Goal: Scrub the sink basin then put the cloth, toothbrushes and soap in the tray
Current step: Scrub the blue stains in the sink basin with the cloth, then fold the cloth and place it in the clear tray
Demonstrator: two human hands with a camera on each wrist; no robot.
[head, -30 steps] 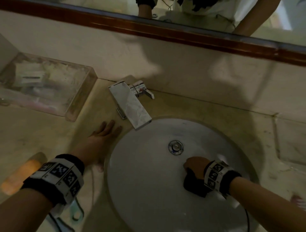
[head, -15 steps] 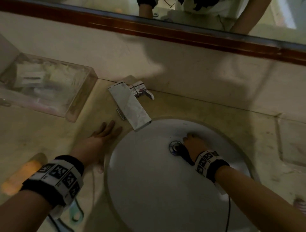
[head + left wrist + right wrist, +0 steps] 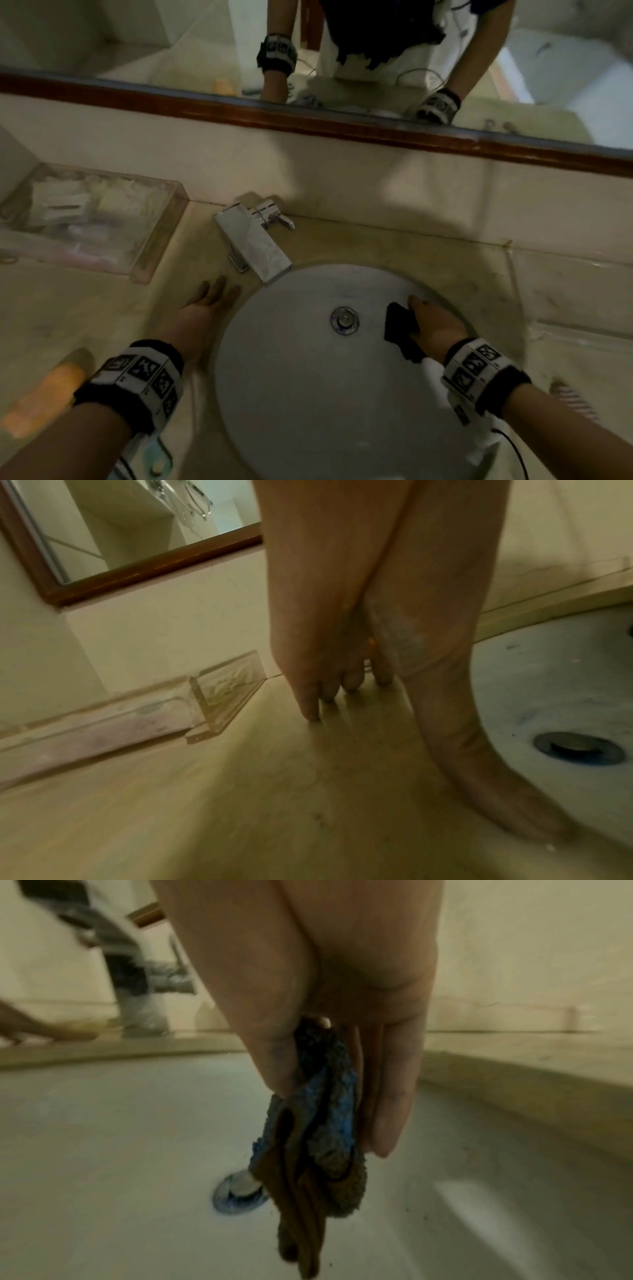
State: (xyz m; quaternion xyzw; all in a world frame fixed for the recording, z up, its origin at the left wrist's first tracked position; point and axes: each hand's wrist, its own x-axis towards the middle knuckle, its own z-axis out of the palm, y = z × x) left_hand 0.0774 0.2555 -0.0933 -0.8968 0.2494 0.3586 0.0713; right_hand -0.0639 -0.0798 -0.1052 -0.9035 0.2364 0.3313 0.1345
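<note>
The white round sink basin [image 3: 308, 394] is set in a beige counter, with the drain [image 3: 345, 319] at its middle. My right hand [image 3: 435, 325] is inside the basin, right of the drain, near the back wall. It pinches a dark blue cloth [image 3: 400, 330] between thumb and fingers; the cloth [image 3: 325, 1123] hangs bunched over the basin floor [image 3: 103, 1137]. My left hand [image 3: 209, 301] lies flat on the counter left of the rim, fingertips [image 3: 313, 712] down, holding nothing. The clear tray [image 3: 161, 240] stands at the back left. An orange soap bar [image 3: 41, 397] lies at the near left.
The chrome faucet [image 3: 253, 240] juts over the basin's back left edge. A teal item [image 3: 156, 459] lies on the counter under my left wrist and a pink striped item [image 3: 572, 397] at the right. The wood-framed mirror [image 3: 342, 123] runs along the back wall.
My right hand carried the cloth from the basin's near side past the drain to its far right side. The left hand stayed put. The view tilted up.
</note>
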